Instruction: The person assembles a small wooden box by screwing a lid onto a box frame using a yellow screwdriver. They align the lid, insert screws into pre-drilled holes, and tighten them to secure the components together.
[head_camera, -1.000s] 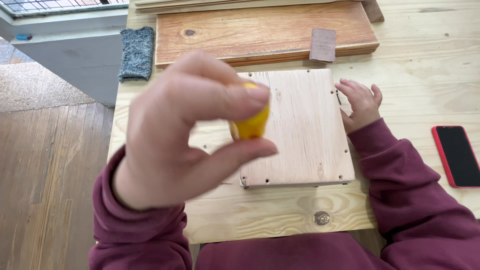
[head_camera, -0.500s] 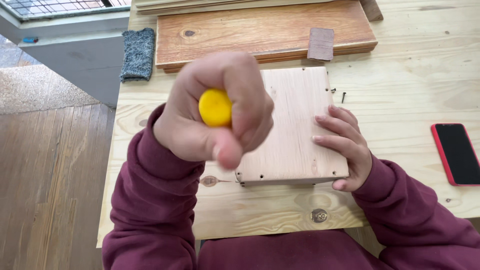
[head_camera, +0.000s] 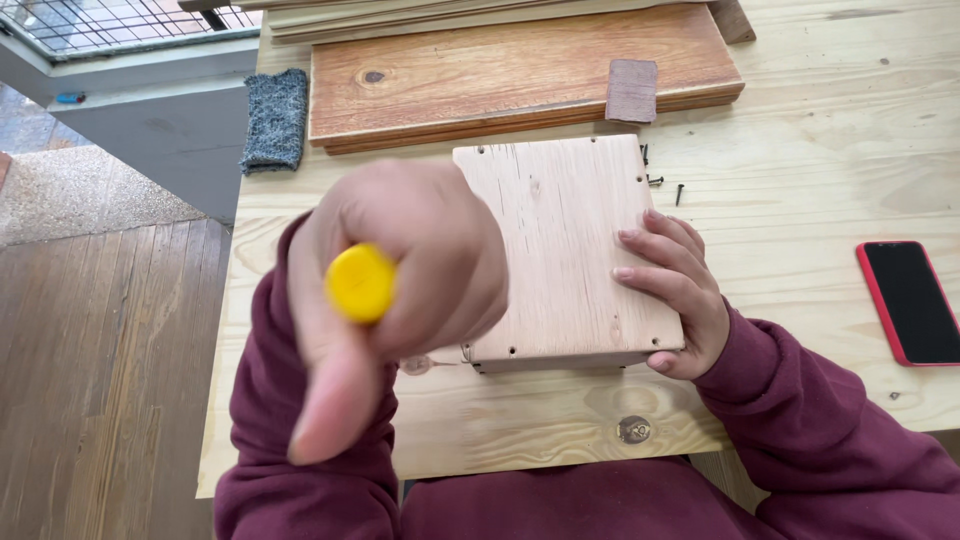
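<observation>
On the far side of the pale wooden surface (head_camera: 830, 120) a reddish-brown plank (head_camera: 500, 75) is lying flat, with a small dark wood block (head_camera: 631, 90) resting on its right part and lighter boards (head_camera: 450, 15) stacked beyond it. A grey cloth (head_camera: 275, 120) is sitting at the far left edge of the surface, and a few small dark screws (head_camera: 660, 180) are lying just beside the far right corner of a light wooden box (head_camera: 560, 250), which is standing in the middle of the surface with its flat panel facing up. A phone with a red case (head_camera: 912, 302) is lying screen-up well apart to the right. To the left, past the surface's edge, the plank floor (head_camera: 100, 380) is showing.

The left hand (head_camera: 400, 280) is hanging close to the camera and blurred, covering the near left part of the box; it is curled tight around a tool with a round yellow handle end (head_camera: 361, 283), the thumb pointing toward the near side. What lies below the handle is hidden by the hand. The right hand (head_camera: 675, 290) is lying on the right edge of the box, fingers pressed flat on the top panel and the thumb wrapping the near right corner. Whether the box is holding anything cannot be told
</observation>
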